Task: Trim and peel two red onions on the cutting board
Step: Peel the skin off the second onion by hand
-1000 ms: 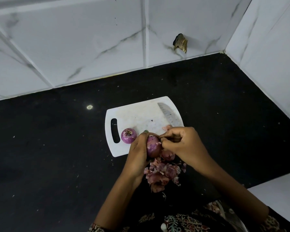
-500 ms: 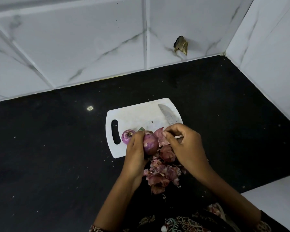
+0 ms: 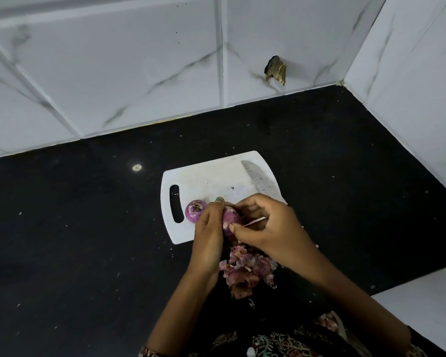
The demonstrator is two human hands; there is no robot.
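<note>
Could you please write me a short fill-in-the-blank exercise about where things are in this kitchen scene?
1. The knife lies on the white ____.
2. The left hand grips an ____ while the right hand picks at it.
3. The second onion rests on the board beside its ____ slot.
4. The peels are piled on the ____ counter.

Missing words: board; onion; handle; black

My black speckled counter (image 3: 75, 240) runs back into a corner of white marble-look tiles (image 3: 139, 73). One back tile has a broken hole (image 3: 275, 70) near the counter's far right corner. Light is dim and even.
</note>
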